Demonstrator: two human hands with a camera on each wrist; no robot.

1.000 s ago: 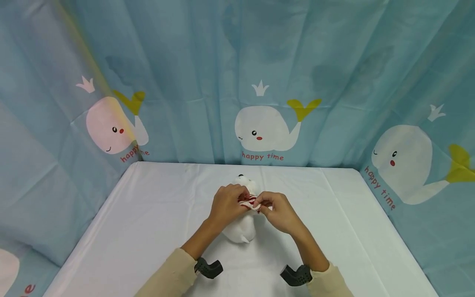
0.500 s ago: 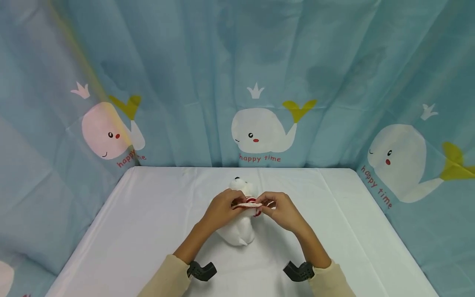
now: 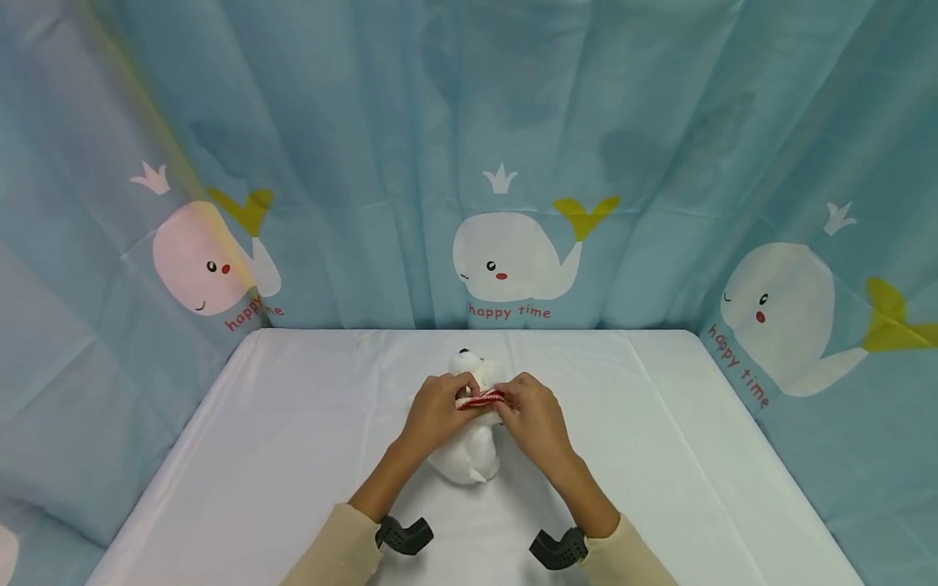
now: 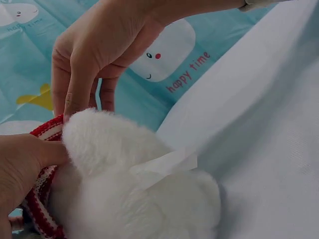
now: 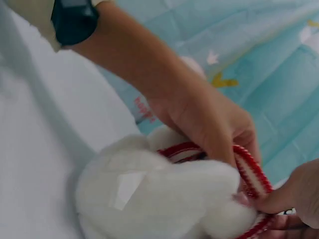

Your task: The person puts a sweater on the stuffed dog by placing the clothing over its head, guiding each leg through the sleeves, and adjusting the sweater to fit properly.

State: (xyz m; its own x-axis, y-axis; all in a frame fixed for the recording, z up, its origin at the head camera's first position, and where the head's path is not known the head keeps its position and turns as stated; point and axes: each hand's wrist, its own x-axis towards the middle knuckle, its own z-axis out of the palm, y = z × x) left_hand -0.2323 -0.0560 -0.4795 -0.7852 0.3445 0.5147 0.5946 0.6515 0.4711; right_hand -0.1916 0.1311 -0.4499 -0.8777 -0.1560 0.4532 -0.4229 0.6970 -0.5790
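A white plush animal [image 3: 465, 457] with a black nose stands on the table, its back and small tail toward me. Round its neck runs a red-and-white striped knitted scarf [image 3: 482, 400]. My left hand [image 3: 437, 415] pinches the scarf on the left side of the neck. On the right, my right hand [image 3: 537, 419] pinches it too, close to the left. In the left wrist view a white tag [image 4: 164, 168] hangs from the fur, and the right hand [image 4: 102, 45] reaches down behind the toy. Fingers partly hide the scarf [image 5: 253, 178] in the right wrist view.
A white cloth covers the table [image 3: 308, 423]. Blue curtains [image 3: 366, 163] printed with whales stand along its back and sides. Black wrist devices [image 3: 405, 535] sit at both sleeves.
The hands spread a length of scarf between them half a second ago. Since then my right hand has moved left toward my left hand, and the visible strip is shorter.
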